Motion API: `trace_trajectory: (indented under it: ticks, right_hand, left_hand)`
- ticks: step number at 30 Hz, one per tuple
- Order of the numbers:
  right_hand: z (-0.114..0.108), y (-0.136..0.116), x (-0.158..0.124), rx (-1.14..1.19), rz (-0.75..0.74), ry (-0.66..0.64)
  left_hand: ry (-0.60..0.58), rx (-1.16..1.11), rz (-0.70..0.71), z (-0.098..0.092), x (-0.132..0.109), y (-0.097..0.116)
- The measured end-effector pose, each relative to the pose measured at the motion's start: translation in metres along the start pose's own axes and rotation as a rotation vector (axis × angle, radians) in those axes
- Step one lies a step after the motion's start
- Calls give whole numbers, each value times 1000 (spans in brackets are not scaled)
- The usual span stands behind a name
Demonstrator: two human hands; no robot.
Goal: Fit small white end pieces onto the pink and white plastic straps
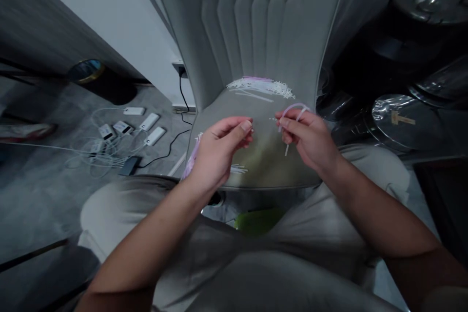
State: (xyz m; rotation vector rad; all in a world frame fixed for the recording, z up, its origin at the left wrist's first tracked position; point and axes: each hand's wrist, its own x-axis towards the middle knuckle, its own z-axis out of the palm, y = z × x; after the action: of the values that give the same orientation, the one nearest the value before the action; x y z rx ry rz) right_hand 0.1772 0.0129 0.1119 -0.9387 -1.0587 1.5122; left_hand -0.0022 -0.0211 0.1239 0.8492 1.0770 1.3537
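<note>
The right hand [307, 139] grips a pale purple plastic loop [292, 107] between its fingers, centre right of the frame. The left hand [219, 153] pinches its fingertips together, holding what I cannot tell. White plastic bits [261, 87] lie above them on a grey chair [256, 24].

This is a domestic-type room: a grey channel-tufted upholstered chair [256, 24] stands near a wall socket [179, 69], with white charging units [149, 122] cabled together on the grey floor [47, 195].

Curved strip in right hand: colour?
The thin curved strip is pale lilac; head view shows it best.
</note>
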Motion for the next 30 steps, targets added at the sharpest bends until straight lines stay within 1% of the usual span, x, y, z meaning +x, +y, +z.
trace_trajectory:
  ticks: [4,7,9,12,16,20,26,28,30]
  right_hand:
    - [12,0,-14,62,-4,-48]
    - [24,-8,-27,85,-38,-59]
    - [33,-15,-36,80,-92,-78]
    - [47,-25,-50,60,-188,-107]
    - [61,-32,-64,26,-285,-94]
    - [71,-37,-74,-37,-389,-63]
    - [81,-38,-87,-35,-444,-43]
    - [84,-36,-89,-54,-451,-52]
    - [86,-35,-90,-67,-460,-97]
  left_hand:
    - [48,-69,63,4,-25,6]
    - [79,-88,112,6,-42,10]
    - [77,-98,140,7,-52,13]
    - [46,-89,197,10,-65,16]
    - [31,-48,276,14,-82,21]
    - [11,-44,285,14,-94,29]
    - [42,-88,336,13,-104,39]
    - [41,-86,349,12,-105,40]
    - [43,-79,359,11,-106,39]
